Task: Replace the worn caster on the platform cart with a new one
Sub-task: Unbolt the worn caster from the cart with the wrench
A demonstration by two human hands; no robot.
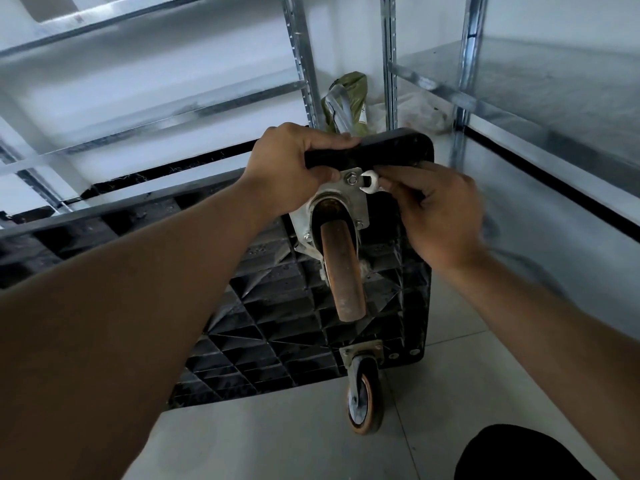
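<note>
The platform cart (277, 306) stands on its edge on the floor (450, 393), with its ribbed underside facing the person. The left hand (294, 168) grips the top edge of the cart, fingers curled over it. Just under this hand, near the top right corner, sits the worn caster (343, 271) on its metal plate (360, 206). The right hand (440, 216) pinches a wrench (370, 181), whose open head is just beside a nut (352, 179) on the plate.
</note>
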